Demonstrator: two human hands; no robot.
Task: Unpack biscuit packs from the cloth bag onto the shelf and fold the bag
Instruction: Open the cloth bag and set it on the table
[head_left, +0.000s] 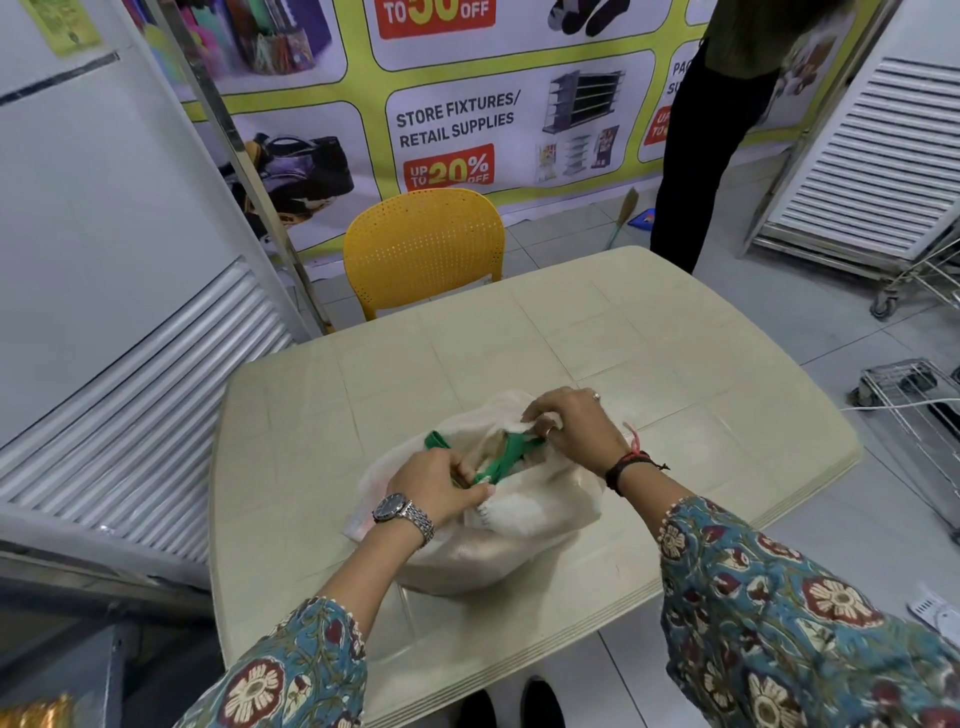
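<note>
Resting near the front edge of a cream plastic table (649, 338), the cream cloth bag (498, 551) bulges and slumps, its mouth turned up toward the camera. Both hands work at that mouth. The left hand (436, 480), with a metal wristwatch (402, 514) on its wrist, pinches the near end of a green handle strap (511, 452) against the bag's rim. The right hand (569, 428), with rings on its fingers and dark and red threads round the wrist, grips the far rim of the fabric where the same strap crosses. No biscuit packs can be made out inside the bag.

Behind the table stands a yellow perforated chair (423, 244). On the wall beyond hangs a banner (457, 119) reading "STORE FIXTURES/ RETAIL SUPPLIES" above a red box with "UP TO 20% OFF"; higher up, another red box shows "TO", a cut-off number and "OFF". A second person in black trousers (701, 156) stands at the table's far right corner.
</note>
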